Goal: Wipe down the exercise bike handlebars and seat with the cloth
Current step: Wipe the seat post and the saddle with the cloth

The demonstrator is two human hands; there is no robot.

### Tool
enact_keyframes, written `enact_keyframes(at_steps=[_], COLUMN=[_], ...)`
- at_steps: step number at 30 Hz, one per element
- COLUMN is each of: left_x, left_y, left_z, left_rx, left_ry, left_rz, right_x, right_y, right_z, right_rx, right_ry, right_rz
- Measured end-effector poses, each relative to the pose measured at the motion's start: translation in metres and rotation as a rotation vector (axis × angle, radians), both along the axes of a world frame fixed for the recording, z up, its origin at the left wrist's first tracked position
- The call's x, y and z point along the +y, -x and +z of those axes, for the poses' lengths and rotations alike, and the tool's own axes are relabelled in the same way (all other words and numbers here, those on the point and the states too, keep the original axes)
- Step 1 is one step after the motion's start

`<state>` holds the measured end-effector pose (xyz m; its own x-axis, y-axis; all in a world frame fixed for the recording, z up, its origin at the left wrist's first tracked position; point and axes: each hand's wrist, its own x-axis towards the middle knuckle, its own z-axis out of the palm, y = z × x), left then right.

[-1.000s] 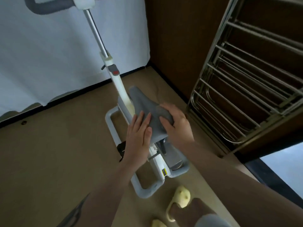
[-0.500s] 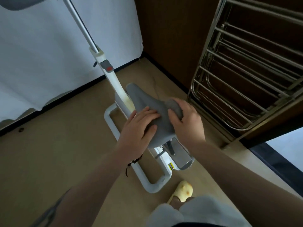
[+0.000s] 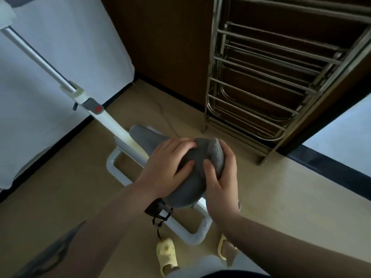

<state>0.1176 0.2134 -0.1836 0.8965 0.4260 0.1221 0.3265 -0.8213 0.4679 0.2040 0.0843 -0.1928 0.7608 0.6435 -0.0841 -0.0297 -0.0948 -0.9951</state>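
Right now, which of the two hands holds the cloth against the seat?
The right hand: it grips the textured grey cloth at the seat's right edge. The left hand only rests bare on the seat.

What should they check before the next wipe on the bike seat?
1. Cloth in right hand: ok, held against the seat's right edge.
2. Left hand steadying the seat: ok, it rests on top.
3. Seat nose free to wipe: ok, nothing covers it.
4. Seat already clean: cannot tell.
5. Feet clear of the white base frame: not ok, the yellow slippers sit right beside it.
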Motion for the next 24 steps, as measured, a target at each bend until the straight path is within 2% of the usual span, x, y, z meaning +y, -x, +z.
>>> enact_keyframes(at_steps=[2, 5, 11, 13, 16, 20, 24], left_x=[0.004, 0.005, 0.011, 0.013, 0.017, 0.021, 0.025], left_y=[-0.006, -0.004, -0.005, -0.005, -0.008, -0.015, -0.017], left_z=[-0.005, -0.014, -0.017, -0.018, -0.018, -0.011, -0.016], left_rx=[-0.061, -0.157, -0.177, -0.181, -0.13, -0.079, -0.118], left_ry=[0.023, 0.055, 0.003, -0.029, -0.133, -0.232, -0.119], left_rz=[-0.024, -0.006, -0.093, -0.147, -0.279, -0.408, -0.398], right_x=[0.012, 0.026, 0.01, 0.015, 0.018, 0.02, 0.017], right_y=[-0.015, -0.035, 0.05, 0.033, 0.019, 0.081, 0.063], right_z=[-0.001, 0.003, 0.006, 0.004, 0.007, 0.003, -0.007], right_rx=[0.063, 0.286, 0.197, 0.287, 0.537, 0.405, 0.547], right_ry=[0.024, 0.063, -0.073, -0.07, -0.136, -0.274, -0.359], right_rz=[-0.06, -0.209, -0.458, -0.489, -0.527, -0.723, -0.74])
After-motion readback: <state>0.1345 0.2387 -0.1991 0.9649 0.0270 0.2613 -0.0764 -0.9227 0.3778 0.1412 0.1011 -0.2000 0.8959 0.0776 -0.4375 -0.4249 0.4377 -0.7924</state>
